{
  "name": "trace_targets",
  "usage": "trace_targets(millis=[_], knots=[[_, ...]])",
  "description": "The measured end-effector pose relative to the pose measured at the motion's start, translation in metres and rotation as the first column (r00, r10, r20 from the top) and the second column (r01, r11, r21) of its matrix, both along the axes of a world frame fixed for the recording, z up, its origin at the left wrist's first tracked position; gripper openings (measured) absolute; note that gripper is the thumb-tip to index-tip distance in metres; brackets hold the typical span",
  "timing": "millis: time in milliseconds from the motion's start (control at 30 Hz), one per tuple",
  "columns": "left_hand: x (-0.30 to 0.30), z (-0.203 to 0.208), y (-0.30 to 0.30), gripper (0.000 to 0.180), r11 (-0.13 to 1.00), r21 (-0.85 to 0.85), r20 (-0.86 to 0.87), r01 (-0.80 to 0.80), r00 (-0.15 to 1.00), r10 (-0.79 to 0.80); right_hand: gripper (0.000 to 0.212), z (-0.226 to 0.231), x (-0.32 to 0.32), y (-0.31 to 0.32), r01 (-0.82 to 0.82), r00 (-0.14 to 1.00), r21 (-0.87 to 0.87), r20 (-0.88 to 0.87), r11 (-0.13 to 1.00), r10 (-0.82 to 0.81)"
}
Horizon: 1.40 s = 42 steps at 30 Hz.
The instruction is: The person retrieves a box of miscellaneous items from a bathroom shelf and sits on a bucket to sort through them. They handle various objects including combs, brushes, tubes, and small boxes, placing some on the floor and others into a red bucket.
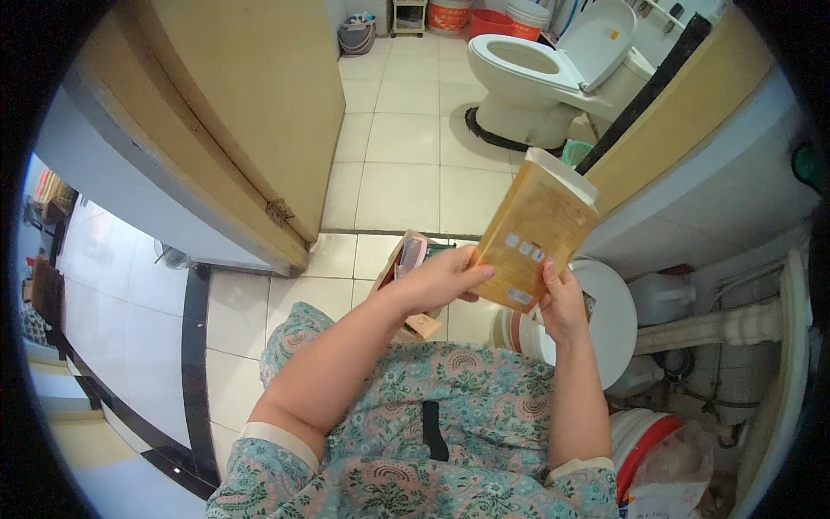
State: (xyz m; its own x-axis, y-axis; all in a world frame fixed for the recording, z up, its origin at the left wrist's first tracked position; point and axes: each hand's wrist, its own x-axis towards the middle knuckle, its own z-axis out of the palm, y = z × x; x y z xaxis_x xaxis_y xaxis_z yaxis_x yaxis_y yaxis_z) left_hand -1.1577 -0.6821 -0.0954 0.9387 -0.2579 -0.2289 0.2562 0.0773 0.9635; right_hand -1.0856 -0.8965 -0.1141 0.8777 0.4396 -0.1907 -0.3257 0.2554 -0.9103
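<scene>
Head camera: you have a flat yellow block raised in front of you above the tiled floor, tilted so its pale upper edge leans away to the right — a book or a slim box, too blurred to say which. Your left hand pinches its lower left corner, thumb laid on the face toward you; your right hand pinches the lower right edge, its thumb pointing up the same face. Several small pale patches show on that face, between and just above your thumbs. Beyond your left hand, and partly hidden by it, an open box of mixed items sits on the floor, with a tan card piece nearer to you. Behind your right hand lies a round white lid; a clear plastic jug stands to its right. Closer in on that side you have a white bucket with a red band and a see-through bag against it. Ahead, past the yellow door on the left, a white toilet stands with its lid up.
</scene>
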Motion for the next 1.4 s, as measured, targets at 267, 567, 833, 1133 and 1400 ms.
trace_targets(millis=[267, 567, 833, 1133, 1400], knots=[[0.019, -0.04, 0.089, 0.035, 0.767, 0.411, 0.198, -0.493, 0.869, 0.453, 0.045, -0.019, -0.003, -0.004, 0.009, 0.988, -0.176, -0.148, 0.984, -0.036], [-0.027, -0.169, 0.171, 0.039, 0.101, 0.971, 0.099, -0.217, 0.747, 0.657, 0.032, -0.026, -0.003, -0.015, 0.147, 0.978, -0.156, -0.123, 0.977, -0.167], [0.004, -0.225, 0.121, 0.042, -0.002, 0.966, 0.233, -0.26, 0.861, 0.451, 0.03, -0.011, 0.004, -0.024, 0.169, 0.974, -0.134, -0.129, 0.976, -0.186], [0.059, -0.28, -0.058, 0.077, 0.263, 0.947, 0.053, -0.183, 0.9, 0.432, 0.024, -0.012, 0.011, -0.031, 0.166, 0.973, -0.19, -0.127, 0.968, -0.191], [0.055, -0.278, -0.031, 0.078, 0.173, 0.984, -0.004, -0.04, 0.97, 0.243, 0.023, -0.004, 0.01, -0.033, 0.086, 0.99, -0.164, -0.099, 0.983, -0.104]])
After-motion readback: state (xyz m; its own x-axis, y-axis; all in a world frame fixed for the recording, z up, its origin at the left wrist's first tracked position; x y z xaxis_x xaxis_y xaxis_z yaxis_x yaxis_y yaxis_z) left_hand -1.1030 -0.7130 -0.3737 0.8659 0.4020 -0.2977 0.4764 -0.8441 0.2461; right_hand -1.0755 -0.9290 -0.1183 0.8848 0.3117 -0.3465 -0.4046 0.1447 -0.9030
